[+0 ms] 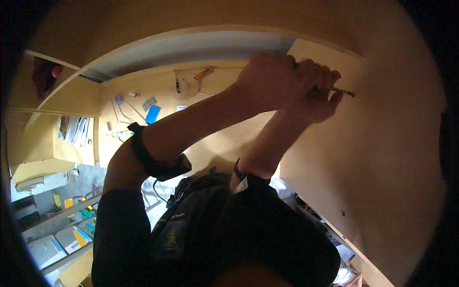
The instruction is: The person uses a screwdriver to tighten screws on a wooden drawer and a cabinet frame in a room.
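My right hand (313, 101) is closed around a screwdriver (340, 91), held roughly level. Only its thin metal shaft shows; the handle is hidden inside my hands. The shaft's tip meets a small dark spot on the pale wooden side panel (382, 143) at the right. My left hand (267, 76) is wrapped close behind and against the right one, its fingers closed toward the handle end. My left forearm crosses over the wooden board below.
On the wooden board (224, 143) lie an orange cutter (204, 73), a blue card (153, 115) and several small parts. Wooden shelves (57, 81) stand at the left, one holding papers (79, 130). A ladder-like metal frame (62, 217) is at lower left.
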### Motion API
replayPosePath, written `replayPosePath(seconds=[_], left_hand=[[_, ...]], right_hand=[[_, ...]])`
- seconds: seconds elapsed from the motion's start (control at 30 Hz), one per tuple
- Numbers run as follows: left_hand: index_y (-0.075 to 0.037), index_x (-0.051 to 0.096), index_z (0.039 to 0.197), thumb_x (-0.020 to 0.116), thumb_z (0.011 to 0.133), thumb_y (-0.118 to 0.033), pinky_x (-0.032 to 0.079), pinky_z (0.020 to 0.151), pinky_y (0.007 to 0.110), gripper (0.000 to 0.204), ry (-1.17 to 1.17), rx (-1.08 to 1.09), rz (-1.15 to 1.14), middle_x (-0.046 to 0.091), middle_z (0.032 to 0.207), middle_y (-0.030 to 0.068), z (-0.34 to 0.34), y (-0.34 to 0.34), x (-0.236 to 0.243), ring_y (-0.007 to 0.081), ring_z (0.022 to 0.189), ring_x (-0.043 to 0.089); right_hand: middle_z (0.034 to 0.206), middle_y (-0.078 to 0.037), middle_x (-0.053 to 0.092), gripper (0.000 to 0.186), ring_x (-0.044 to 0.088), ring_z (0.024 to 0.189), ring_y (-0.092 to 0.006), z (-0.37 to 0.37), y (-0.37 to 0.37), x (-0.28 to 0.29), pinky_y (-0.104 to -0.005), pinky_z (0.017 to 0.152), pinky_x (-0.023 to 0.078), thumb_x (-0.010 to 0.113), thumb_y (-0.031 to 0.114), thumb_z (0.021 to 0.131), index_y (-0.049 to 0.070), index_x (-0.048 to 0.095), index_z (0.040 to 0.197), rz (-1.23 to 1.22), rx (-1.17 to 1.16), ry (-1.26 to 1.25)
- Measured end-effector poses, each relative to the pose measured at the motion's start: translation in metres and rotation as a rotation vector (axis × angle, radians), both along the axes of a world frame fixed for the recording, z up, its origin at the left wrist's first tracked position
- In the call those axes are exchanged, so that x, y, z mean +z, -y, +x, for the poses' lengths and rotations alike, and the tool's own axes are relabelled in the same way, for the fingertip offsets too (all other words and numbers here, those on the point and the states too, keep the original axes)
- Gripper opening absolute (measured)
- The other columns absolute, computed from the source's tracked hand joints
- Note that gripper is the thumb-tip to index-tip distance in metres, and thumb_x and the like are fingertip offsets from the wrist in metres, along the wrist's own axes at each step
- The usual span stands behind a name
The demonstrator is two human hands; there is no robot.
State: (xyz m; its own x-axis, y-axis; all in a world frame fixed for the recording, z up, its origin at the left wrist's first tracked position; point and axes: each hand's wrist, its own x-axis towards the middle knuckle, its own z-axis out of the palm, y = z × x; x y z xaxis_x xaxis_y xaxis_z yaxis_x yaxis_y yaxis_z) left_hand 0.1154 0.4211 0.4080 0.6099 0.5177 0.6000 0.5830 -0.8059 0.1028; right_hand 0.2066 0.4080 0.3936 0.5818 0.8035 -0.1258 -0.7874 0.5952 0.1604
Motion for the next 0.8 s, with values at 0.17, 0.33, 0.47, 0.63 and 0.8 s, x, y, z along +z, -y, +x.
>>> replayPosePath(seconds=[0.17, 0.33, 0.47, 0.63, 0.8], left_hand=[[-0.007, 0.059, 0.087, 0.054, 0.086, -0.036, 0.049, 0.049, 0.042, 0.03, 0.242, -0.048, -0.322, 0.061, 0.065, 0.0145, -0.006, 0.004, 0.008, 0.0314, 0.056, 0.061], [-0.004, 0.057, 0.085, 0.054, 0.086, -0.037, 0.047, 0.049, 0.041, 0.033, 0.249, 0.101, -0.442, 0.061, 0.068, 0.0165, -0.003, 0.005, 0.004, 0.0335, 0.055, 0.058], [-0.004, 0.057, 0.085, 0.054, 0.086, -0.038, 0.048, 0.051, 0.042, 0.034, 0.199, -0.129, -0.121, 0.06, 0.067, 0.0168, -0.006, -0.002, 0.008, 0.0352, 0.057, 0.059], [-0.005, 0.058, 0.082, 0.054, 0.086, -0.035, 0.048, 0.048, 0.04, 0.03, 0.129, 0.015, -0.143, 0.058, 0.065, 0.0143, 0.0, -0.01, -0.003, 0.0332, 0.059, 0.061], [-0.009, 0.06, 0.093, 0.051, 0.087, -0.035, 0.049, 0.051, 0.041, 0.028, 0.206, -0.057, -0.163, 0.059, 0.067, 0.0127, -0.005, -0.009, -0.015, 0.0304, 0.06, 0.061]], right_hand=[[0.054, 0.002, 0.026, 0.038, 0.025, 0.051, -0.0124, 0.017, -0.002, -0.038, -0.0273, 0.047, 0.027, 0.033, 0.042, 0.092, 0.012, 0.038, 0.07, 0.398, 0.161, 0.169], [0.053, 0.002, 0.023, 0.04, 0.025, 0.049, -0.0127, 0.006, -0.003, -0.03, -0.027, 0.045, 0.025, 0.032, 0.043, 0.093, 0.014, 0.035, 0.066, 0.628, 0.158, 0.035], [0.053, 0.002, 0.026, 0.038, 0.028, 0.051, -0.0123, 0.018, -0.007, -0.037, -0.0291, 0.05, 0.03, 0.031, 0.042, 0.093, 0.015, 0.033, 0.066, 0.314, 0.103, 0.206], [0.051, 0.001, 0.026, 0.038, 0.029, 0.049, -0.013, 0.011, -0.014, -0.024, -0.0293, 0.05, 0.032, 0.031, 0.041, 0.092, 0.016, 0.029, 0.063, 0.785, 0.102, 0.206], [0.054, -0.001, 0.034, 0.039, 0.035, 0.049, -0.0146, 0.027, -0.008, -0.049, -0.029, 0.047, 0.034, 0.032, 0.038, 0.09, 0.011, 0.038, 0.063, 0.15, 0.027, 0.593]])
